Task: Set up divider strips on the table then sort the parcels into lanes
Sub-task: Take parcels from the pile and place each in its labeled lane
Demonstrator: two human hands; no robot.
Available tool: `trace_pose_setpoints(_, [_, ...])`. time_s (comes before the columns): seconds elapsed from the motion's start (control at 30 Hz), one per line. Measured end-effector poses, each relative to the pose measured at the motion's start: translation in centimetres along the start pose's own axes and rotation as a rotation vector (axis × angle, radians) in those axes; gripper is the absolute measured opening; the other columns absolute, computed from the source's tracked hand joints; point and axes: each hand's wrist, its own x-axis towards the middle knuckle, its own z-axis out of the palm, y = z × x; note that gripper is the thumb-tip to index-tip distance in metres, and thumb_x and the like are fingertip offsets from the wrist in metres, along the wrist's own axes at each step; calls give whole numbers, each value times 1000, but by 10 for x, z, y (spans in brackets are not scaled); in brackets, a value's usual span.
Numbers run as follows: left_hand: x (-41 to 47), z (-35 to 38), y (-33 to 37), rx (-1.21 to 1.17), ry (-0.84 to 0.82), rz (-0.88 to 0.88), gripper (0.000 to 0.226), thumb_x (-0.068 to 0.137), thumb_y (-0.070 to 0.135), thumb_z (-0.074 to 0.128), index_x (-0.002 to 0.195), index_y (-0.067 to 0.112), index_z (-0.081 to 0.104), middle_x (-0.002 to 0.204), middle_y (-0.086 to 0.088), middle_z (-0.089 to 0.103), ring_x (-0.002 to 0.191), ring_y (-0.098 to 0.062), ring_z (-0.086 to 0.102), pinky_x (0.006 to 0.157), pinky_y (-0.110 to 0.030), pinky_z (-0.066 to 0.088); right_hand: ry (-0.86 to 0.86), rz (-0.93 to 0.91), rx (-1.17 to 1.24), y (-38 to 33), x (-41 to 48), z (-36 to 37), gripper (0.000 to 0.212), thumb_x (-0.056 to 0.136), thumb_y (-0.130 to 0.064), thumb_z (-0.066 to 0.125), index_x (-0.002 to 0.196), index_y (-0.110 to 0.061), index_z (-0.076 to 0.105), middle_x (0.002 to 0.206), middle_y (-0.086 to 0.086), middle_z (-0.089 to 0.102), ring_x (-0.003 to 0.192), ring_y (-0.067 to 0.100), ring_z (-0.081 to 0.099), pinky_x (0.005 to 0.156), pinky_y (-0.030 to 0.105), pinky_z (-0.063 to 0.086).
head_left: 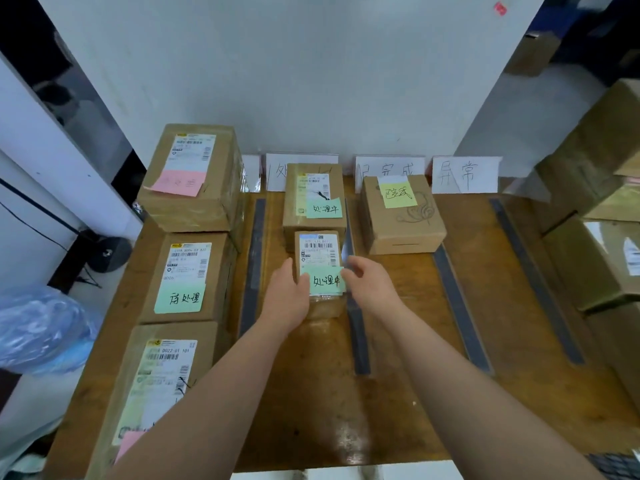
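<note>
A small parcel (320, 258) with a white label and a green note lies in the second lane, just in front of a bigger parcel (313, 199) with a green note. My left hand (289, 299) holds its left side and my right hand (372, 289) holds its right side. Dark divider strips (252, 265) (356, 327) (459, 306) (535, 278) run front to back on the wooden table (398, 393). Three large parcels fill the left lane, the far one (194, 174), the middle one (188, 275) and the near one (156, 386). A brown box (401, 216) with a yellow note sits in the third lane.
White paper signs (465, 174) stand along the table's back edge against the wall. More cardboard boxes (595, 258) are stacked to the right of the table. A blue plastic bag (41, 330) lies on the floor at the left.
</note>
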Motion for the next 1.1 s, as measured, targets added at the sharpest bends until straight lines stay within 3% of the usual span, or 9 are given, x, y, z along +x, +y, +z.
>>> trace_pose_setpoints(0.07, [-3,-7,9,106,35,130,42,103,25,47,144,17,41,141,-4,50,118,-14,54,59,-10,43,63,-54,-81,-7,-11,-15,45,100,-22,51,143,-16,43,143,2,50,129,16,49,90,21,42])
trace_pose_setpoints(0.17, [-13,-16,23,293,68,291,44,100,32,51,143,21,45,139,-1,53,120,-15,55,85,-25,55,132,-131,-203,-8,-27,-37,40,99,-22,51,139,-17,48,142,-1,50,123,9,47,97,23,38])
trace_pose_setpoints(0.23, [-25,-18,37,383,94,369,47,100,34,52,144,21,44,141,-1,53,124,-18,54,99,-37,52,186,-159,-262,-3,-36,-50,45,98,-24,52,142,-18,45,146,-1,48,131,11,44,107,29,36])
trace_pose_setpoints(0.3, [-39,-15,52,450,114,466,46,101,34,49,145,21,44,144,1,51,129,-18,50,108,-35,43,237,-169,-309,5,-46,-65,47,98,-25,53,143,-17,44,147,0,47,135,14,42,113,33,35])
trace_pose_setpoints(0.4, [-57,-2,71,522,98,583,46,102,36,46,146,21,44,146,1,49,134,-17,44,112,-33,33,327,-175,-370,19,-66,-88,48,97,-27,54,143,-15,46,145,1,49,134,15,44,113,36,36])
trace_pose_setpoints(0.53, [-81,31,92,544,49,685,46,100,39,46,144,23,47,143,1,52,131,-17,46,111,-34,34,409,-131,-418,44,-97,-122,48,99,-27,52,143,-12,45,148,4,45,138,17,39,113,29,28])
trace_pose_setpoints(0.7, [-115,89,125,584,-5,787,49,101,44,43,147,28,42,147,6,47,136,-15,43,115,-34,30,532,-28,-398,92,-140,-177,47,99,-30,52,142,-15,46,149,2,44,138,15,38,112,28,30])
trace_pose_setpoints(0.9, [-165,175,162,584,-100,947,49,101,43,42,145,24,46,146,3,51,133,-15,47,111,-32,36,607,75,-324,162,-191,-258,47,98,-30,53,142,-16,47,148,1,45,136,16,41,110,28,31])
trace_pose_setpoints(1.1, [-223,277,193,520,-195,966,50,101,42,43,146,21,44,146,1,50,131,-14,47,106,-27,39,629,159,-307,239,-239,-342,44,99,-25,51,141,-15,48,147,2,47,132,20,46,107,29,34])
